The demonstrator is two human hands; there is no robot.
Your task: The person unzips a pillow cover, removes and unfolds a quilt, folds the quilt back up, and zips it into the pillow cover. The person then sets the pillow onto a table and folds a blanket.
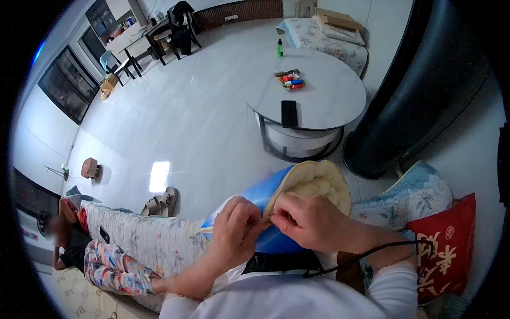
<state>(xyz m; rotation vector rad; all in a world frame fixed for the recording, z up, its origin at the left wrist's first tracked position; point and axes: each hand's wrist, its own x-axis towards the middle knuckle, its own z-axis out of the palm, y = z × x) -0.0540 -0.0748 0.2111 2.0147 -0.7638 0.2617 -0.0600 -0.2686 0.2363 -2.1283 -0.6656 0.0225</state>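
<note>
A blue item [276, 181] with a cream quilted lining [324, 183] and a pale edge lies over the person's lap, its opening facing up and right. My left hand [236, 220] pinches the edge of the blue item from the left. From the right, my right hand [308, 220] pinches the same edge, its fingertips close to those of my left hand. The small part between the fingertips is mostly hidden. A black cord [366, 251] runs across my right forearm.
A round table [329, 90] ahead holds a phone, colourful small items and a green bottle. Another person [114, 263] lies on the patterned sofa [143, 231] at left. A red cushion [451, 244] is at right, with a dark column [404, 101] beyond. Slippers [161, 204] lie on the floor.
</note>
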